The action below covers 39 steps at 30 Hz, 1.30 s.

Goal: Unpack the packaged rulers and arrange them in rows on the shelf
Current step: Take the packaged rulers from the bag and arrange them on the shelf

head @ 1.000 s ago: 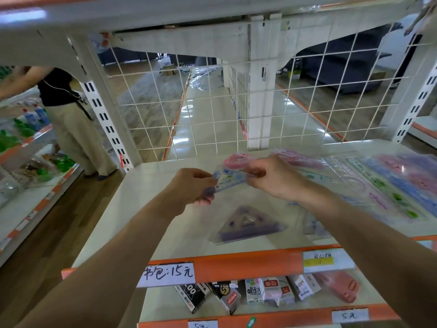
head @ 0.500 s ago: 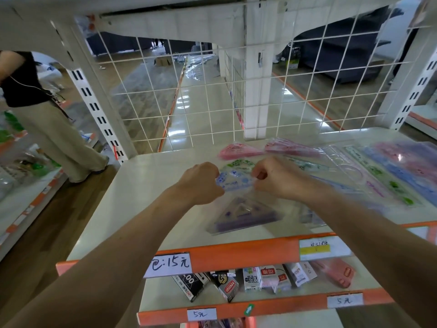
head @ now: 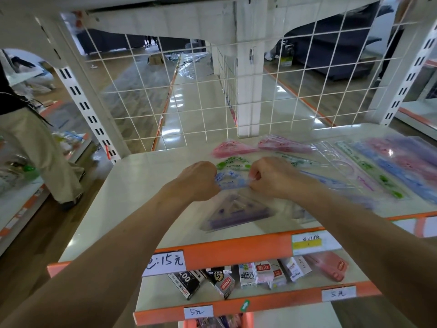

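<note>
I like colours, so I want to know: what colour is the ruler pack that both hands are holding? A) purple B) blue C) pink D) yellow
B: the left hand and right hand both pinch the blue ruler pack; the purple pack lies on the shelf nearer the camera.

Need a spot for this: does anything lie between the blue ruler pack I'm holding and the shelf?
Yes: the purple triangle pack lies on the shelf right below the blue ruler pack. To its left the shelf shows bare.
</note>
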Each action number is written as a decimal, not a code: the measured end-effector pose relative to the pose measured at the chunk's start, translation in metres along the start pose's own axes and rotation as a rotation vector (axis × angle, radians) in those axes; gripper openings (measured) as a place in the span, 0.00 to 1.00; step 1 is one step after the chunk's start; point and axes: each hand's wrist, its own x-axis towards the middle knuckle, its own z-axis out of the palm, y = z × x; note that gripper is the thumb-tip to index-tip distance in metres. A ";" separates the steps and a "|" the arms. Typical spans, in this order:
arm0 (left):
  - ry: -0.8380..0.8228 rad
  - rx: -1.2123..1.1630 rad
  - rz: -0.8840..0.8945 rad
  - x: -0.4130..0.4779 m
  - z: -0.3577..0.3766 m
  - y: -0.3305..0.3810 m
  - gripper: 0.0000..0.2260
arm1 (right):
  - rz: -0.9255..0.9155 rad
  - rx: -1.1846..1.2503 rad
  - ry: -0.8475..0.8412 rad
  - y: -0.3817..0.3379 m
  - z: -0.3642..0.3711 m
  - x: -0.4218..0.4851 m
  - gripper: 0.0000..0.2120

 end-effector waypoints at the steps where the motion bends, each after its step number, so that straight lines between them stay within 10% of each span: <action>1: 0.009 -0.017 -0.006 -0.003 -0.002 -0.001 0.14 | -0.004 0.008 -0.007 0.000 -0.003 -0.003 0.14; 9: -0.116 -0.101 0.040 -0.076 -0.016 -0.002 0.28 | -0.098 0.057 -0.155 -0.005 -0.019 -0.049 0.31; 17: -0.077 0.017 0.089 -0.078 0.002 0.011 0.14 | -0.120 -0.088 -0.150 -0.014 -0.005 -0.052 0.10; 39: 0.007 -0.078 -0.036 -0.030 -0.018 -0.017 0.25 | -0.063 0.005 -0.007 -0.007 -0.018 -0.018 0.14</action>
